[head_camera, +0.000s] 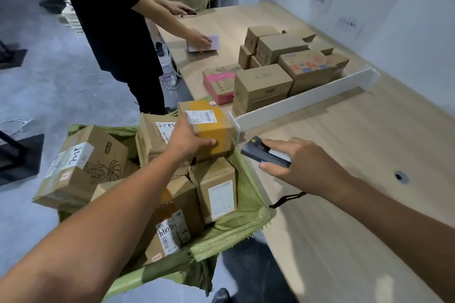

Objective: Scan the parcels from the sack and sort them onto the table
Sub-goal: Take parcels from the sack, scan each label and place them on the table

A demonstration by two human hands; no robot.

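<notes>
Midway: parcel (205,128) gripped by left hand (189,141) over full sack (231,226), scanner (266,157) held in right hand (299,167); sorted boxes (288,69) stacked mid-table (369,155).

at centre frame the left hand (186,140) grips a yellow-taped parcel (205,128) above the open green sack (236,224), which is full of cardboard boxes. right of it, the right hand (299,165) holds a dark scanner (264,156) over the wooden worktop (357,155). sorted boxes (283,66) sit behind a white divider (302,101) in the upper middle. another person's hand (199,40) rests on a pale parcel (211,43) at upper centre.
</notes>
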